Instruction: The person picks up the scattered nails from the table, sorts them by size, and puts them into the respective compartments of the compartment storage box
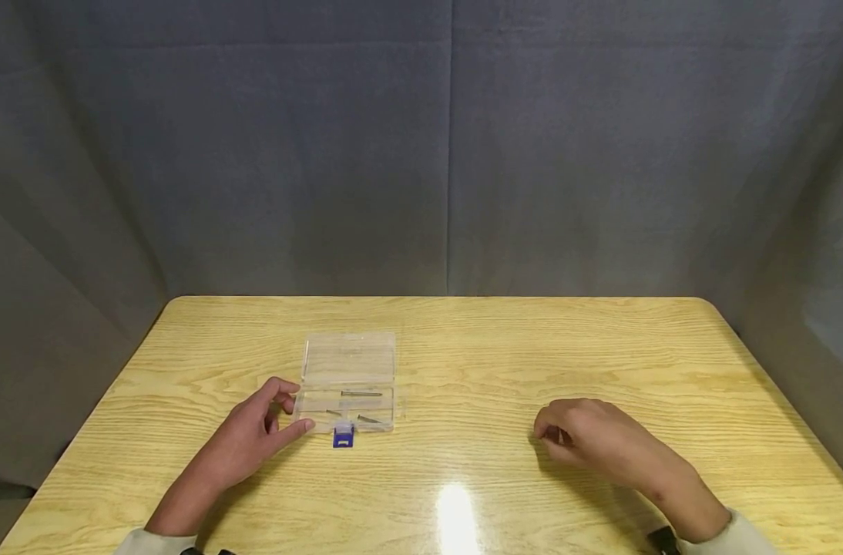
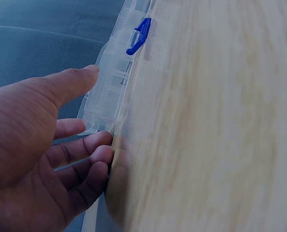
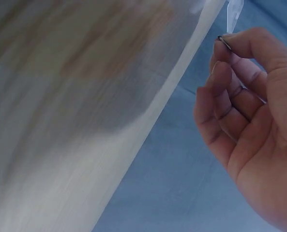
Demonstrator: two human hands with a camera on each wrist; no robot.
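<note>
**Left hand steadies open box, right hand pinches a nail**

Clear plastic box (image 1: 348,389) sits on the desk (image 1: 602,347), left of centre, lid open and lying flat on the far side. Blue latch (image 1: 343,437) sticks out from the near edge of the tray. A few thin nails (image 1: 361,394) lie inside the tray, one along the far part, others nearer the latch.

Left hand (image 1: 258,432) is at the box's left end. Thumb tip touches the near-left corner just beside the latch, forefinger is curved round toward the far-left corner. Fingers spread and loosely bent, not clamped; the left wrist view shows the thumb (image 2: 78,79) laid against the box wall (image 2: 107,94) and the other fingers under or beside its corner. Blue latch (image 2: 139,36) is visible farther along that same side.

Right hand (image 1: 588,435) rests on the desk well apart from the box, to the right. Fingers curled together. The right wrist view shows thumb and forefinger pinching a small dark nail (image 3: 224,42) at the fingertips; a second thin piece seems to lie across the curled fingers, too faint to be sure.

Grey cloth backdrop (image 1: 449,154) behind and on both sides of the desk.
</note>
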